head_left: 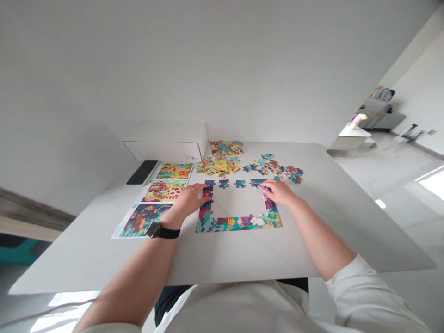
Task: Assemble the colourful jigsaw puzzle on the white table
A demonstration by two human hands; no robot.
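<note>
So far: puzzle frame (239,222) on table (329,222) has bottom edge and both sides joined; top row gapped, middle bare. Left hand (189,201) flat on left side, right hand (279,192) pressing right side, neither gripping. Loose pieces (274,167) piled beyond.

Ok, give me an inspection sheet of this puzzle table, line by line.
Surface: white table, mostly bare near the front edge.
Job's things: puzzle frame, bottom and both sides joined, top row with gaps; loose pieces and two piles behind it.
Clutter: white box, phone, picture sheet.
Hands: left hand on the frame's left side, watch on the wrist; right hand on the right side.
Cables: white cable at lower left.
Surroundings: white wall; furniture far right, blurred.
</note>
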